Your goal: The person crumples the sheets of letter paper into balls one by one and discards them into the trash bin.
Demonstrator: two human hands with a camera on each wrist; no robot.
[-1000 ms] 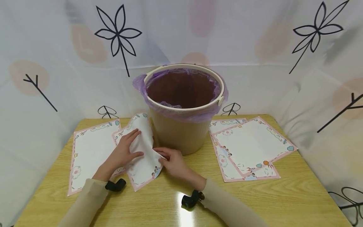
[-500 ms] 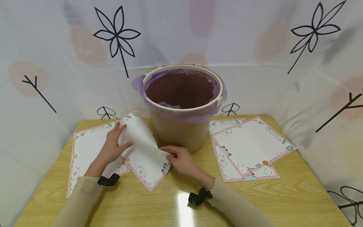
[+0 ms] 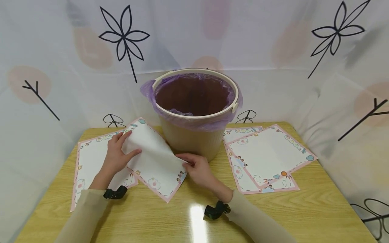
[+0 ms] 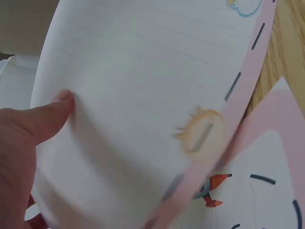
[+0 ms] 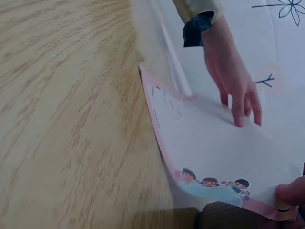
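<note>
A white sheet of paper (image 3: 155, 158) with a pink, cartoon-printed border is turned at an angle and bows upward. My right hand (image 3: 199, 171) pinches its right corner; the thumb (image 5: 289, 192) shows over the corner in the right wrist view. At its left side my left hand (image 3: 117, 153) rests on the sheet with fingers fairly straight and thumb spread. That thumb (image 4: 52, 114) touches the white face in the left wrist view. Partly covered by the held paper, another bordered sheet (image 3: 94, 165) lies flat on the left.
A beige bucket (image 3: 191, 141) with a purple bag liner (image 3: 209, 125) folded over its rim stands behind the hands. Two overlapping bordered sheets (image 3: 270, 155) lie on the wooden table (image 3: 158, 222) at right. A patterned cloth (image 3: 261, 50) hangs behind and at the sides.
The held sheet has swung right and flattened somewhat, its lower corner shifting right. My right hand has moved right with its corner; my left hand has slid left, toward the sheet's left side.
</note>
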